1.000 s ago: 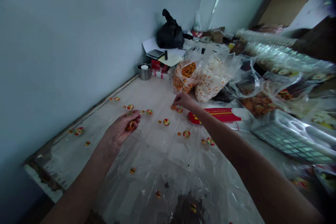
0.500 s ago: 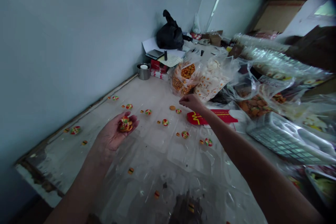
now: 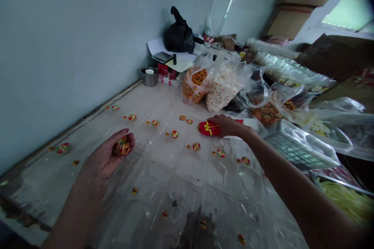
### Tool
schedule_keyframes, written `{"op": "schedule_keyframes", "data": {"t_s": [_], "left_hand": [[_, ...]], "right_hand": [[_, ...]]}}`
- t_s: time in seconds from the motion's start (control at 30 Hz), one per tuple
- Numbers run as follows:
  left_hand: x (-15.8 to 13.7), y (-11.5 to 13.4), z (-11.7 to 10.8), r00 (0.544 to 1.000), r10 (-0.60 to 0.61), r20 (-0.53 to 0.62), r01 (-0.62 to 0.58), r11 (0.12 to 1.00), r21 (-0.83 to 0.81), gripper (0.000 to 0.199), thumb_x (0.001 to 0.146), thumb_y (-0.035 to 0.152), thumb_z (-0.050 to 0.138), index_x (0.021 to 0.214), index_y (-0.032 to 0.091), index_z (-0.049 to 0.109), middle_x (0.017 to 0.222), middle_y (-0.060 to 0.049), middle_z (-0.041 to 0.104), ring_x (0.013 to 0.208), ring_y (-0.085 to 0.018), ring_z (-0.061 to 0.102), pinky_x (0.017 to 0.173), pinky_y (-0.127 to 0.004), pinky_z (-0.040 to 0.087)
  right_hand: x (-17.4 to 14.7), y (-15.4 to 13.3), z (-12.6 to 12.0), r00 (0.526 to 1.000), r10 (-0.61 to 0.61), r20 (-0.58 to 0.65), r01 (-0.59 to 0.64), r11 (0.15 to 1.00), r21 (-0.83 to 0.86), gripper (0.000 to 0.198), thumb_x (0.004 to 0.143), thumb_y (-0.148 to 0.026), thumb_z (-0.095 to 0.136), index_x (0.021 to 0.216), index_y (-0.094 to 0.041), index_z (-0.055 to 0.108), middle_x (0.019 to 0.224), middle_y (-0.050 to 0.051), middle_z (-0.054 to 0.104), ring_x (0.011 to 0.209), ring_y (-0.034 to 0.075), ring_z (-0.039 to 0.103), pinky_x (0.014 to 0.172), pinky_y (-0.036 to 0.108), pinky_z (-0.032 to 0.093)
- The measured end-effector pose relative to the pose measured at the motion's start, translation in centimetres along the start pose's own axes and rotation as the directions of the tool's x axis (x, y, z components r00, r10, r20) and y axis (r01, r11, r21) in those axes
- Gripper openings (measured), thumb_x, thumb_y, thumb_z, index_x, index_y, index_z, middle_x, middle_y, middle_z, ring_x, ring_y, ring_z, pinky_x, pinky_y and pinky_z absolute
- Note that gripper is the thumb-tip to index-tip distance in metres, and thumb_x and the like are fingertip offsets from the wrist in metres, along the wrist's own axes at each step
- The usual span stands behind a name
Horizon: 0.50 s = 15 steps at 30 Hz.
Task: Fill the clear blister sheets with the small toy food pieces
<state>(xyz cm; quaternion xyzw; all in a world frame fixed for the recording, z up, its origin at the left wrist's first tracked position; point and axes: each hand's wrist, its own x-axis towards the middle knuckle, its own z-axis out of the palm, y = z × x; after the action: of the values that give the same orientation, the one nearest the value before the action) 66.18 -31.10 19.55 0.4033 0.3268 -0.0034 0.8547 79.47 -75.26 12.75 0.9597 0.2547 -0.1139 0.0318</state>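
Observation:
My left hand (image 3: pixel 106 155) is palm up, fingers curled around a small heap of pizza-shaped pieces (image 3: pixel 121 147) in red, green and yellow. It hovers over the left part of clear moulded plastic sheets (image 3: pixel 163 167). Over a red card with a yellow zigzag (image 3: pixel 209 128) is my right hand (image 3: pixel 226 124), covering its middle; the fingertips are mostly hidden, and a grip cannot be made out. Small pizza-shaped discs, such as one disc (image 3: pixel 174 134), lie in rows beside tiny burger-shaped pieces (image 3: pixel 134 191). A plain tan disc (image 3: pixel 182 117) lies left of the right hand.
Bags of orange pieces (image 3: pixel 194 85) and white-and-orange pieces (image 3: pixel 223 91) stand behind the sheets. A white basket (image 3: pixel 302 146) and a tray of pale yellow strips (image 3: pixel 344 198) are at right. A metal cup (image 3: pixel 149 78) stands by the wall, near a black bag (image 3: pixel 179 35).
My right hand has moved from beside a pizza-shaped disc back over the red card. The left hand's fingers have curled in more. The view has shifted right.

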Motion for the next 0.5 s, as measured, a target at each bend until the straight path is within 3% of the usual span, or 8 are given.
{"op": "schedule_keyframes", "data": {"t_s": [0.13, 0.23, 0.33, 0.5], "left_hand": [[-0.1, -0.5, 0.2, 0.999, 0.012, 0.043, -0.013, 0.999, 0.034, 0.016, 0.093, 0.003, 0.052, 0.093, 0.010, 0.067, 0.088, -0.007, 0.069, 0.070, -0.014, 0.070, 0.058, -0.023, 0.063], [-0.2, -0.5, -0.1, 1.000, 0.010, 0.008, -0.010, 1.000, 0.030, 0.017, 0.094, 0.002, 0.051, 0.094, 0.011, 0.067, 0.088, -0.007, 0.068, 0.070, -0.014, 0.070, 0.058, -0.023, 0.063], [-0.3, -0.4, -0.3, 0.999, -0.003, -0.039, 0.004, 1.000, 0.026, 0.019, 0.094, 0.002, 0.049, 0.095, 0.011, 0.066, 0.088, -0.006, 0.068, 0.069, -0.013, 0.069, 0.058, -0.022, 0.062], [-0.7, 0.0, -0.9, 0.999, -0.014, -0.049, 0.016, 0.998, 0.057, 0.020, 0.094, 0.002, 0.048, 0.097, 0.011, 0.066, 0.087, -0.007, 0.067, 0.066, -0.012, 0.069, 0.054, -0.021, 0.061]], "right_hand": [[0.5, 1.5, -1.2, 0.997, -0.038, -0.064, 0.044, 0.993, 0.109, 0.095, 0.063, -0.031, 0.085, 0.149, -0.017, 0.048, 0.133, 0.016, 0.057, 0.117, 0.032, 0.056, 0.099, 0.037, 0.044], [0.8, 1.9, -2.8, 0.987, 0.057, -0.151, -0.027, 0.981, 0.192, 0.093, 0.066, -0.038, 0.085, 0.148, -0.016, 0.048, 0.125, 0.014, 0.061, 0.109, 0.030, 0.059, 0.094, 0.033, 0.045], [1.5, 0.4, -4.0, 0.984, 0.093, -0.152, -0.061, 0.976, 0.207, 0.081, 0.069, -0.044, 0.082, 0.141, -0.019, 0.056, 0.113, 0.010, 0.066, 0.097, 0.028, 0.061, 0.082, 0.031, 0.044], [3.9, -4.0, -5.2, 0.989, 0.002, -0.147, 0.034, 0.969, 0.244, 0.070, 0.072, -0.051, 0.081, 0.131, -0.020, 0.061, 0.110, 0.010, 0.067, 0.093, 0.027, 0.061, 0.076, 0.031, 0.044]]}}
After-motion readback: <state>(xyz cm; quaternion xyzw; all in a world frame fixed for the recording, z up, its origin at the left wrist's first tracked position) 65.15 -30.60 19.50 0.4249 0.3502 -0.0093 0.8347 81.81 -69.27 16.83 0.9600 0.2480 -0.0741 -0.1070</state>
